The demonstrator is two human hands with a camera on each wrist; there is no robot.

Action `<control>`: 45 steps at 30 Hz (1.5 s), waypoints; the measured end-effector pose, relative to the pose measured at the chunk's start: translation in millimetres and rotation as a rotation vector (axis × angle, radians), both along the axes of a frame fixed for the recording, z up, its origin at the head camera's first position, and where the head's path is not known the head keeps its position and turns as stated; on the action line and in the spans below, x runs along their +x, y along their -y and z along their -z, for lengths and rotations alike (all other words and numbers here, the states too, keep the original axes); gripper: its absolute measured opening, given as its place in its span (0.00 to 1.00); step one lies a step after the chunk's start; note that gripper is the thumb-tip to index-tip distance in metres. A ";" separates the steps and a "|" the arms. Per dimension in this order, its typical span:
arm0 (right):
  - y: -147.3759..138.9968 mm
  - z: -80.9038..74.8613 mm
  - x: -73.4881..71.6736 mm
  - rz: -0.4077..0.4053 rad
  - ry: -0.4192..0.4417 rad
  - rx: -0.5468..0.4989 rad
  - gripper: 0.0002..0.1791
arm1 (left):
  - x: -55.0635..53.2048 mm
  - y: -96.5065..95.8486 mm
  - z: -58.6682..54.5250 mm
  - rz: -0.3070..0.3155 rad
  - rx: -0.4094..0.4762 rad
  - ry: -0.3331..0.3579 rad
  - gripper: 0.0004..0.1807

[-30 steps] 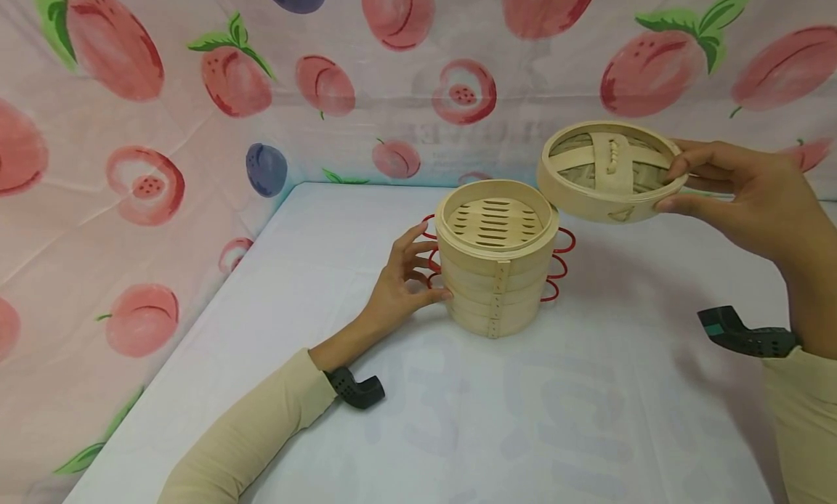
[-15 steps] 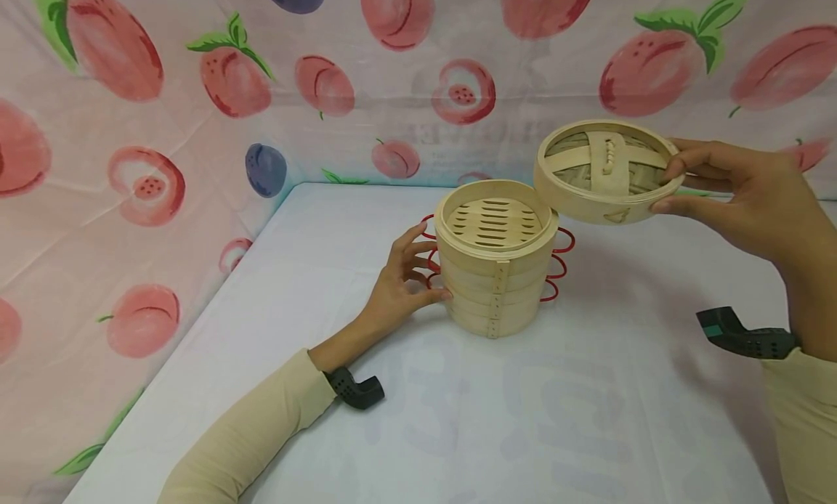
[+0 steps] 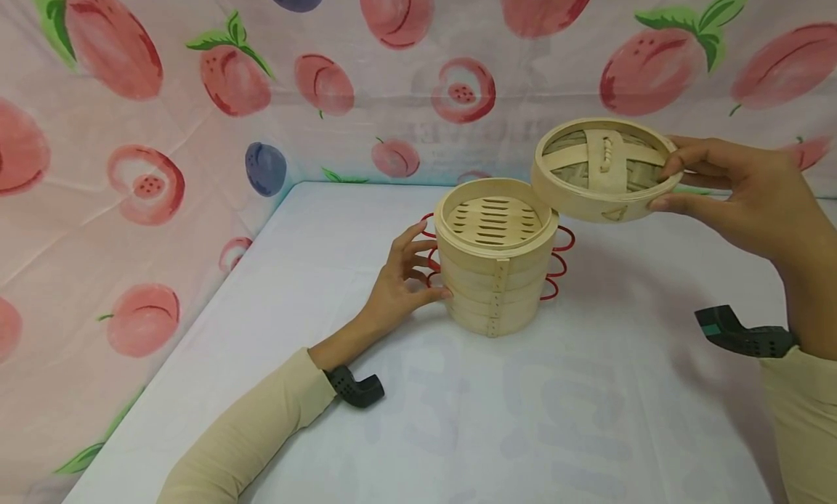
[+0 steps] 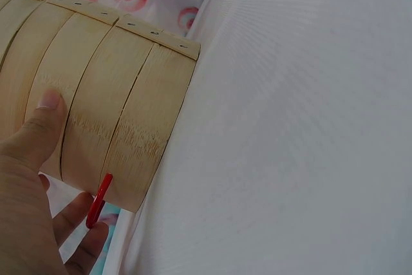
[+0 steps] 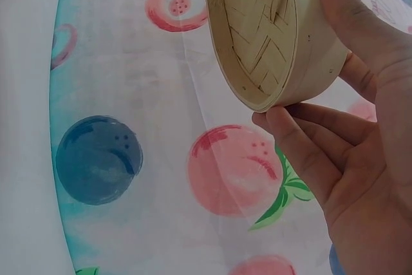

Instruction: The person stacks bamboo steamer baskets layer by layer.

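Observation:
A stacked bamboo steamer [image 3: 472, 301] stands upright on the table, its top uncovered and a slotted floor [image 3: 493, 222] showing inside. Red loops [image 3: 558, 266] stick out from both sides. My left hand [image 3: 407, 280] holds the steamer's left side, thumb on the front wall and fingers beside the red loops. My right hand [image 3: 745, 188] pinches the round bamboo lid [image 3: 575, 187] by its right edge. The lid is raised and tilted, its left edge overlapping the steamer's right rim. In the right wrist view, the woven underside [image 5: 257, 24] of the lid shows.
A white cloth [image 3: 458, 424] covers the table. Behind and to the left hangs a pink curtain [image 3: 366, 119] with a fruit print. Each wrist wears a black camera mount, one on the left [image 3: 356, 388] and one on the right [image 3: 745, 337].
The lid and my right hand have shifted slightly left toward the steamer. My left hand and the steamer have stayed in place.

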State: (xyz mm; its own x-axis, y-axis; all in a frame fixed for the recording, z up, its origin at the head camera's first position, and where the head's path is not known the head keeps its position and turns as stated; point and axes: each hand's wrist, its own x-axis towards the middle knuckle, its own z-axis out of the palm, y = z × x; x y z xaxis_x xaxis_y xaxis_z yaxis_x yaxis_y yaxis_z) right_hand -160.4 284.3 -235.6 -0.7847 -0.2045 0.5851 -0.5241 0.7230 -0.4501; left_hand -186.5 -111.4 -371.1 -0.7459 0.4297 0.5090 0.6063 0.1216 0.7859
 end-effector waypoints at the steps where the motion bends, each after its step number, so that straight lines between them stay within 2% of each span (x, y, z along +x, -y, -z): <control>1: 0.0 0.0 0.1 0.004 0.003 0.002 0.18 | -0.4 0.2 0.4 0.003 0.001 -0.004 0.56; 17: 1.3 -1.4 0.6 -0.009 -0.025 0.011 0.18 | 0.7 -0.3 -1.1 0.011 0.012 0.019 0.54; 26: 2.2 -3.0 1.7 -0.007 -0.030 0.018 0.18 | 0.1 -1.0 0.4 0.003 0.028 0.021 0.56; 36: 3.8 -4.2 1.3 -0.022 -0.070 0.027 0.20 | -1.1 1.0 1.9 0.015 0.026 0.001 0.54; 45: 3.4 -4.1 1.4 -0.010 -0.061 0.025 0.19 | -0.8 0.4 1.7 0.015 0.027 0.008 0.54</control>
State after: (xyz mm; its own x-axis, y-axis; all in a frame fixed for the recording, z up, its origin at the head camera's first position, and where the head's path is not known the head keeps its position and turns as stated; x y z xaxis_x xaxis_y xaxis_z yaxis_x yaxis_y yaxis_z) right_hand -159.0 280.9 -231.5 -0.7458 -0.2275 0.6261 -0.5571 0.7284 -0.3989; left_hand -187.3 -111.8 -372.7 -0.7435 0.4269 0.5147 0.6018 0.0914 0.7934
